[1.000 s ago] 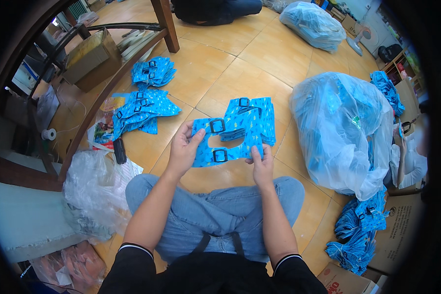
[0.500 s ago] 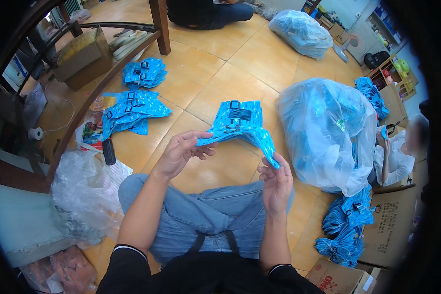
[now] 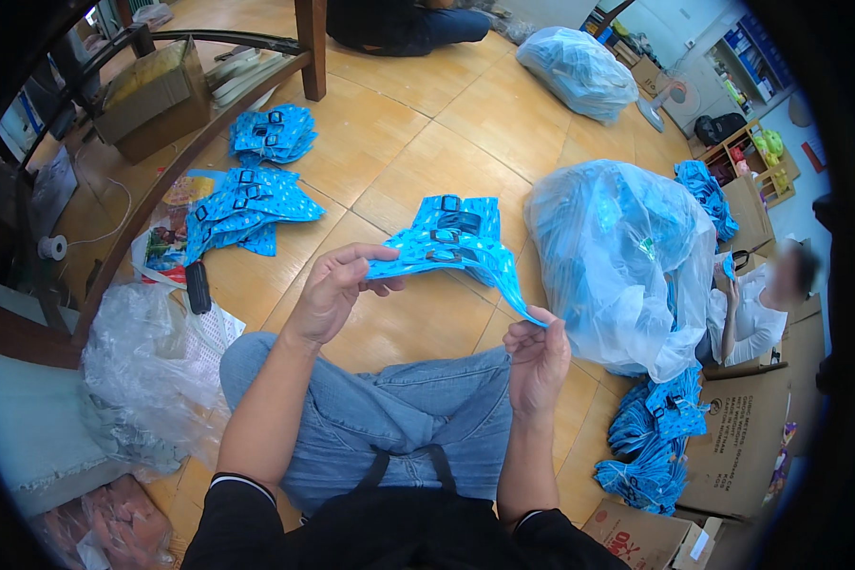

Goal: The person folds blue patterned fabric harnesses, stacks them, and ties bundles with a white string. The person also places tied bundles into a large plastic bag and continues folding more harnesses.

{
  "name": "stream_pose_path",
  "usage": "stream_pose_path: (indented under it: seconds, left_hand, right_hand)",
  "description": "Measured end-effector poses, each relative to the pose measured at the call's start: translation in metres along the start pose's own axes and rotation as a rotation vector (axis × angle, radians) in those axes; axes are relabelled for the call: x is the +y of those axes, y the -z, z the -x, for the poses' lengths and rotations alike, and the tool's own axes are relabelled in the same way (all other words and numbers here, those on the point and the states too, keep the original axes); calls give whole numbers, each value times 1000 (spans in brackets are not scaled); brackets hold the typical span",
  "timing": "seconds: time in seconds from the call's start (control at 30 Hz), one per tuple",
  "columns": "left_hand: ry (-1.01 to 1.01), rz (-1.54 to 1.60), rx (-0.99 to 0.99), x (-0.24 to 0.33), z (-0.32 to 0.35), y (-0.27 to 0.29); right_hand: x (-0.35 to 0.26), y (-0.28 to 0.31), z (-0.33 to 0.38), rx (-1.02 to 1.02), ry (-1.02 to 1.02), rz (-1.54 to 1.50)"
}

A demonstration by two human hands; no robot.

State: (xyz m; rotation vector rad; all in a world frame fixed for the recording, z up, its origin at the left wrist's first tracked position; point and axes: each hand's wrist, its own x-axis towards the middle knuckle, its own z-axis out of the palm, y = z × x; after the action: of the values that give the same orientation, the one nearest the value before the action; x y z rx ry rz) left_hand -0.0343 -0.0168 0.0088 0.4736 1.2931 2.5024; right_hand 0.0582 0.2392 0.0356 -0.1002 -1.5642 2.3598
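A blue patterned fabric piece with a black buckle [image 3: 413,263] stretches between my two hands above the floor. My left hand [image 3: 334,293] pinches its left end between thumb and fingers. Its narrow right end slopes down into the closed fingertips of my right hand [image 3: 539,366]. Just beyond, partly hidden by the held piece, lies a small stack of similar blue buckled pieces [image 3: 482,211]. More such stacks lie on the floor to the left, a nearer one [image 3: 256,198] and a farther one [image 3: 274,133].
At right stands a big clear bag [image 3: 617,256] full of blue pieces, with blue bundles [image 3: 641,446] and cardboard boxes [image 3: 736,437] nearer me. A person [image 3: 755,309] sits beyond them. Crumpled clear plastic [image 3: 147,366] lies at left beside a wooden frame [image 3: 312,52]. Another person [image 3: 399,27] sits far ahead.
The held piece is tilted so more of its buckled face shows, and its right end is drawn out narrower. My right hand's fingers have closed tighter. The whole view has shifted slightly.
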Motion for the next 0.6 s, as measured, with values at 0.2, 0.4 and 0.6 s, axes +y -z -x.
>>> stream_pose_path:
  seconds: [0.2, 0.4, 0.6]
  left_hand:
    - [18, 16, 13, -1, -1, 0]
    - [-27, 3, 45, 0, -2, -10]
    - [-101, -63, 14, 2, -1, -17]
  right_hand:
    - [-1, -1, 0, -15, -14, -2]
    - [8, 3, -4, 88, -64, 121]
    - [13, 11, -5, 116, -40, 170]
